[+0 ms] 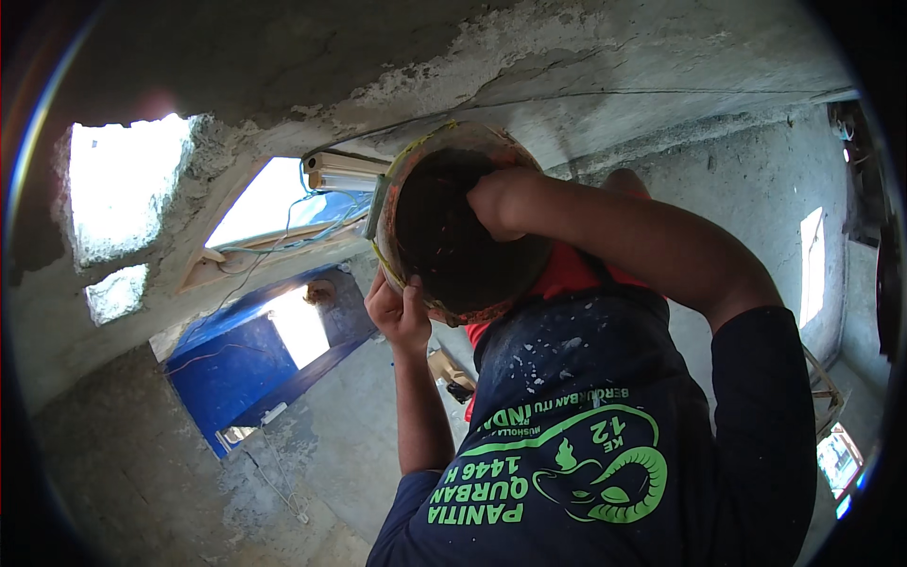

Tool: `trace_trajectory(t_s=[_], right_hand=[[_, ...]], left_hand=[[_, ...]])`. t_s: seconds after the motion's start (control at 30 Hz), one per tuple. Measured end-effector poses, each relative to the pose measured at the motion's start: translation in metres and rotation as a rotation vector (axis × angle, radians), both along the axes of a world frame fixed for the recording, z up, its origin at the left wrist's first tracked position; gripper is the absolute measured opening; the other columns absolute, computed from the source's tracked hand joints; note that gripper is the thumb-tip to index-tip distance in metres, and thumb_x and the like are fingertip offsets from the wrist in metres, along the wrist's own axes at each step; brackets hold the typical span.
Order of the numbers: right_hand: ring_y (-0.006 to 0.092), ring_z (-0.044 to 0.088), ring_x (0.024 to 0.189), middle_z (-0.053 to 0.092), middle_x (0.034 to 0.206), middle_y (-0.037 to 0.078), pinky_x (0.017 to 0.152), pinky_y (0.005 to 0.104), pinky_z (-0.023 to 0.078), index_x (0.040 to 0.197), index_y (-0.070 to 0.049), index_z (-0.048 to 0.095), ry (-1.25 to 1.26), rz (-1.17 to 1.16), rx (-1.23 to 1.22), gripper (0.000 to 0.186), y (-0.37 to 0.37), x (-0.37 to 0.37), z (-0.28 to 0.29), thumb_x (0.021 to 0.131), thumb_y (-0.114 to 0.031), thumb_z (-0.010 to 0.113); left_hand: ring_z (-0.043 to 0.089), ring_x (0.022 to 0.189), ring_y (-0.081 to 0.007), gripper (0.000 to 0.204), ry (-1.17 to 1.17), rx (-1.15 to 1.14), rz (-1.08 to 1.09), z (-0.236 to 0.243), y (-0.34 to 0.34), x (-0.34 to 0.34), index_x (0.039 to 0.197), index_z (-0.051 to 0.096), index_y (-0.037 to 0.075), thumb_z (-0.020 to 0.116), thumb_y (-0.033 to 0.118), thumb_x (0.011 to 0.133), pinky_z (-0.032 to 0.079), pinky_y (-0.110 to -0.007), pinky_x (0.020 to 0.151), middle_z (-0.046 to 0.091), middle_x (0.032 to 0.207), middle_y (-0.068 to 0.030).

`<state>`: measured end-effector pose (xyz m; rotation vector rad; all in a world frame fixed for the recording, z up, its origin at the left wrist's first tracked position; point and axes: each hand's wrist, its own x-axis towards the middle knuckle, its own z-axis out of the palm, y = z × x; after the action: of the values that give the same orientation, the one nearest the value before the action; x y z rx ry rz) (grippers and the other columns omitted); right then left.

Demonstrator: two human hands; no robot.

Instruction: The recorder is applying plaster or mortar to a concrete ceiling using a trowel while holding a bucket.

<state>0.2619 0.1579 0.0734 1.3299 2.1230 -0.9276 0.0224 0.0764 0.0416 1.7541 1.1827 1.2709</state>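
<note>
A round bucket (pixel 453 140) with a stained, rough rim is tipped so that its dark inside faces me. Yellowish cord shows along part of the rim. My left hand (pixel 402 310) grips the rim at the lower left, its thumb on the near edge and its fingers curled at the outside. Deep in the mouth of the bucket is my right hand (pixel 498 204), bent at the wrist with its fingers curled down. Shadow hides the fingertips and whatever they hold. What lies inside the bucket is too dark to make out.
Beside the bucket, a long lamp-like fixture (pixel 347 176) with loose wires sits by a framed window opening (pixel 269 203). Rough cement walls (pixel 680 180) surround me. A blue panel (pixel 231 378) stands at the lower left. Brown cardboard (pixel 447 367) lies below my left hand.
</note>
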Motion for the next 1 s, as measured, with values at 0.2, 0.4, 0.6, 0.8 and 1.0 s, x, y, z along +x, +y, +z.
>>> trace_trajectory(t_s=[0.2, 0.4, 0.6, 0.8, 1.0], right_hand=[[0.0274, 0.073, 0.095, 0.076, 0.105, 0.016, 0.085, 0.0423, 0.057, 0.11, -0.003, 0.075, -0.07, 0.132, -0.253, 0.032, 0.039, -0.008, -0.016, 0.092, -0.02, 0.056], [0.0224, 0.068, 0.072, 0.071, 0.087, 0.01, 0.072, 0.0411, 0.056, 0.092, -0.005, 0.072, 0.123, 0.079, -0.566, 0.025, 0.061, -0.004, -0.022, 0.095, -0.027, 0.059], [0.0174, 0.059, 0.06, 0.062, 0.075, 0.006, 0.06, 0.0349, 0.054, 0.094, -0.006, 0.065, 0.307, -0.114, -0.86, 0.023, 0.058, 0.012, -0.057, 0.099, -0.028, 0.058], [0.009, 0.055, 0.059, 0.061, 0.085, 0.005, 0.046, 0.0234, 0.045, 0.121, -0.003, 0.061, 0.745, -0.532, -1.162, 0.035, 0.014, 0.037, -0.087, 0.105, -0.033, 0.058], [0.0071, 0.053, 0.055, 0.058, 0.087, 0.006, 0.041, 0.0197, 0.041, 0.141, 0.001, 0.052, 1.3, -0.836, -1.526, 0.048, -0.048, 0.066, -0.093, 0.107, -0.034, 0.055]], left_hand=[[0.064, 0.085, -0.0212, 0.014, 0.056, -0.021, -0.072, 0.007, 0.005, 0.001, 0.083, 0.065, -0.011, 0.062, 0.002, 0.087, 0.049, -0.032, 0.078, 0.07, 0.093, -0.0165], [0.067, 0.082, -0.0249, 0.018, 0.02, -0.038, -0.08, 0.006, 0.005, -0.003, 0.075, 0.06, -0.01, 0.064, 0.004, 0.085, 0.05, -0.033, 0.075, 0.069, 0.089, -0.0202], [0.063, 0.076, -0.0236, 0.018, -0.011, -0.022, -0.086, 0.003, 0.004, -0.003, 0.075, 0.061, -0.009, 0.065, 0.005, 0.085, 0.048, -0.033, 0.072, 0.067, 0.084, -0.0175], [0.062, 0.075, -0.0233, 0.019, -0.03, -0.088, -0.046, 0.001, -0.006, -0.005, 0.071, 0.061, -0.005, 0.066, 0.007, 0.085, 0.046, -0.033, 0.07, 0.066, 0.082, -0.0161], [0.064, 0.086, -0.0246, 0.021, -0.034, -0.12, -0.018, -0.002, -0.013, -0.016, 0.083, 0.065, -0.01, 0.063, 0.01, 0.09, 0.047, -0.034, 0.079, 0.068, 0.095, -0.018]])
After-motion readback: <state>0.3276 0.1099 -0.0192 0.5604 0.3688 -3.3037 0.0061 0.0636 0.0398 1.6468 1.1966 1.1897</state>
